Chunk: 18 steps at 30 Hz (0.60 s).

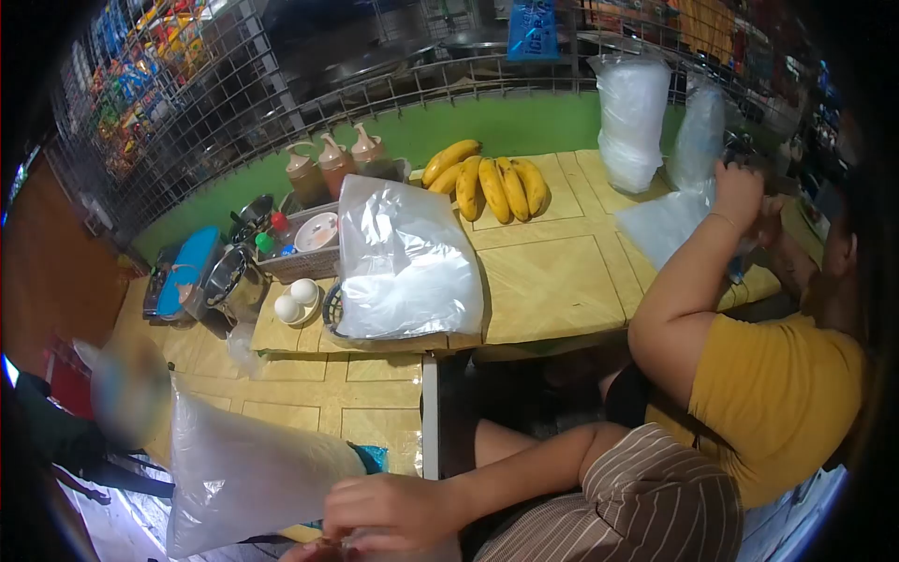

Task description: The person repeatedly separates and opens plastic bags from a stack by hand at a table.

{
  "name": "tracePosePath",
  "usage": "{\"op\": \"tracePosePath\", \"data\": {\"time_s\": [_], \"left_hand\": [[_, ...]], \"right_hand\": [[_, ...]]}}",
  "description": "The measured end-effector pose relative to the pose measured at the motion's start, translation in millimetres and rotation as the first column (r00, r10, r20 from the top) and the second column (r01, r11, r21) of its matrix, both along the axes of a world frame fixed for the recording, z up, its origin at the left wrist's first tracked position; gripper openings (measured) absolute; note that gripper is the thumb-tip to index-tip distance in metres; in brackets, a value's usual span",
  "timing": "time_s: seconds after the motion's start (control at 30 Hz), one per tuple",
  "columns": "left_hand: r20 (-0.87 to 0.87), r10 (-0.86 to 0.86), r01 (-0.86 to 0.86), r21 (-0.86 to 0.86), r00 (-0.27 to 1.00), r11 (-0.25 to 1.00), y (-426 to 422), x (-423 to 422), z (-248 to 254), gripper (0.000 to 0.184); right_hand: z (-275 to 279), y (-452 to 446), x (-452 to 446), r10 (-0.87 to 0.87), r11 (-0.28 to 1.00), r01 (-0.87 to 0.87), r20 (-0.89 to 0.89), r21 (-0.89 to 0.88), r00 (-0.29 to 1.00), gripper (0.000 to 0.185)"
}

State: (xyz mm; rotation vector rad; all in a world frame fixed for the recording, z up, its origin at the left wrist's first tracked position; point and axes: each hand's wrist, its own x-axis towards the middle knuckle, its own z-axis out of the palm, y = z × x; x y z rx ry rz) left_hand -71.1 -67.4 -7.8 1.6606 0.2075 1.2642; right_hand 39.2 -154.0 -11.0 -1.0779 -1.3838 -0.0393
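At the bottom edge my right hand (398, 513) reaches in from a striped sleeve, its fingers closed in a pinch on what looks like thin clear plastic, probably a plastic bag. Only a little of my left hand (314, 553) shows, cut off by the frame, with its fingertips pressed together close to the right. What they grip is hidden. Just left of my hands leans a large, bulging clear plastic bag (248, 473), with a teal wrapper (372, 457) by its end. A stack of flat clear plastic bags (407, 267) lies on a basket on the table.
A co-worker in a yellow shirt (777, 384) handles a clear bag (660, 225) at right. On the yellow table (552, 272) are bananas (506, 187), stacked plastic cups (632, 122), sauce bottles (335, 164), eggs (302, 291) and a metal pot (239, 281). Wire mesh (449, 84) stands behind.
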Motion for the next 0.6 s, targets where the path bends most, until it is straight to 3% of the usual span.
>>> {"op": "tracePosePath", "data": {"time_s": [0.03,0.07,0.1,0.17,0.2,0.33,0.4,0.47,0.5,0.57,0.6], "left_hand": [[0.026,-0.12,0.121,-0.043,0.992,0.992,-0.3,3.1,0.9,0.028],[0.067,-0.2,0.206,-0.105,0.978,0.973,5.9,1.0,-9.1,0.026],[0.071,-0.201,0.207,-0.104,0.977,0.973,8.1,2.6,-12.2,0.026],[-0.128,-0.265,0.267,-0.003,0.956,0.964,12.0,4.1,-14.0,0.03],[-0.178,-0.371,0.37,-0.044,0.911,0.928,15.5,4.4,-12.1,0.037],[-0.232,-0.338,0.331,-0.07,0.912,0.941,12.2,5.2,-15.2,0.031],[-0.216,-0.395,0.374,-0.132,0.893,0.918,11.2,6.0,-17.0,0.02],[-0.205,-0.425,0.397,-0.163,0.882,0.903,7.4,7.8,-14.4,0.015],[-0.189,-0.431,0.395,-0.198,0.882,0.897,2.8,9.6,-10.5,0.014],[-0.17,-0.438,0.394,-0.239,0.883,0.887,-2.2,8.8,-8.9,0.014],[-0.133,-0.371,0.313,-0.327,0.919,0.892,-3.6,7.3,-9.2,0.014]], "right_hand": [[-4.2,-0.7,2.1,0.124,0.975,-0.142,-0.111,-0.172,0.986,0.012],[-7.5,-5.0,4.4,0.178,0.965,-0.194,-0.106,-0.174,0.978,0.013],[-7.1,-8.6,4.2,0.177,0.966,-0.192,-0.102,-0.174,0.979,0.013],[-7.1,-14.0,2.8,0.074,0.989,-0.09,-0.131,-0.12,0.989,0.013],[-7.1,-16.2,3.3,0.073,0.989,-0.088,-0.131,-0.118,0.989,0.013],[-9.8,-20.3,4.3,-0.091,0.994,0.082,-0.113,-0.078,0.989,0.009],[-10.8,-21.9,1.2,-0.164,0.985,0.158,-0.092,-0.068,0.982,0.007],[-10.5,-26.2,0.2,-0.216,0.963,0.188,-0.136,-0.192,0.967,0.007],[-8.8,-29.7,1.8,-0.216,0.963,0.189,-0.135,-0.193,0.967,0.007],[-4.1,-37.0,8.4,-0.009,0.969,-0.037,-0.181,-0.246,0.984,0.011],[-2.3,-38.9,10.4,-0.009,0.967,-0.037,-0.181,-0.251,0.983,0.011]]}}
